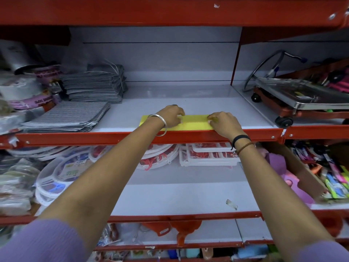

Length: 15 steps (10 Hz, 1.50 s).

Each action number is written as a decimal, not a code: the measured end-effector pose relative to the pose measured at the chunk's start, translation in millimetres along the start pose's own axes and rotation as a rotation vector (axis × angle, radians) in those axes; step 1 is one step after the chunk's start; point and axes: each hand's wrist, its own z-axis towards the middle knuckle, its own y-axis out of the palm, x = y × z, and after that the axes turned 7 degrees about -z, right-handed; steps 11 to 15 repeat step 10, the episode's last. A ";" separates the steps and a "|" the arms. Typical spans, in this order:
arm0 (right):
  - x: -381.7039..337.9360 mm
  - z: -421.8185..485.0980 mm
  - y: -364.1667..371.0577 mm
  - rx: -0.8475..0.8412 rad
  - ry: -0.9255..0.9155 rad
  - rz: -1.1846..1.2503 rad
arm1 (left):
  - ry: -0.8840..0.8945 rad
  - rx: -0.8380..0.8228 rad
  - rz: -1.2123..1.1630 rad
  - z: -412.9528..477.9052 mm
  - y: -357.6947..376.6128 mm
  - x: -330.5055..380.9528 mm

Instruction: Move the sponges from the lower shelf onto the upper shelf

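While no label reads clearly, left hand (171,116) and right hand (223,122) pinch the yellow sponge (192,123) on the upper shelf (217,103); grey cloths (66,118) at nine o'clock.

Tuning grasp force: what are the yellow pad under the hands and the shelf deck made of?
Flat yellow rectangular pad: matte, no glare, thin with clean edges; probably sponge or sponge cloth, uncertain. White shelf deck with red front lip: smooth, glossy reflections, visible screws; looks like painted metal.

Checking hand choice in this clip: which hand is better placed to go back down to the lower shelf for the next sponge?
Probably the right hand. Both hands rest on the yellow sponge at the upper shelf's front edge, but pink and purple sponge-like pieces lie right, under the right forearm. The left hand would cross over.
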 end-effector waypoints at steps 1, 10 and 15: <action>-10.6 -3.4 2.0 -0.040 -0.073 0.070 | -0.178 0.019 0.148 -7.4 -9.6 -21.2; -25.0 -17.2 -6.5 0.083 -0.089 0.111 | -0.132 0.286 0.106 -51.8 -9.7 -30.1; -25.0 -17.2 -6.5 0.083 -0.089 0.111 | -0.132 0.286 0.106 -51.8 -9.7 -30.1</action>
